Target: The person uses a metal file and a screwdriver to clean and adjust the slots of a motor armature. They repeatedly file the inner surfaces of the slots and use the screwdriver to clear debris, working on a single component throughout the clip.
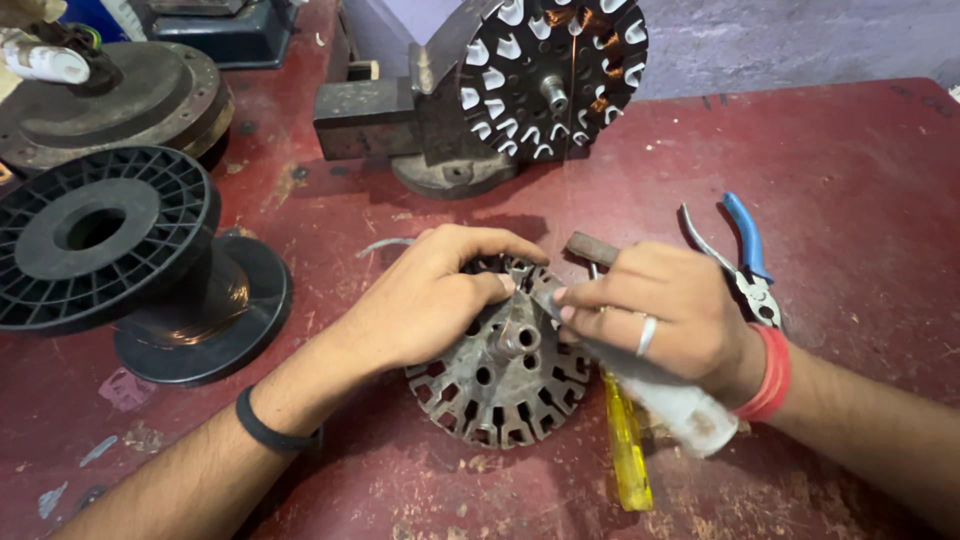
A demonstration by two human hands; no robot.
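Stator core (500, 385), bare slotted metal disc, lies flat on the red workbench (850, 170), shaft up, so the slots face the worker. Largest item nearby: black wire spool (110, 250) at left, copper showing on its barrel. A second, part-wound stator (555, 75) sits clamped upright behind. Left hand (430, 295) curls over the core's far rim, steadying it. Right hand (665, 310) pinches a pale insulation strip (675, 400) at a slot. Blue-handled pliers (745, 255) and yellow screwdriver (628, 455) lie close by.
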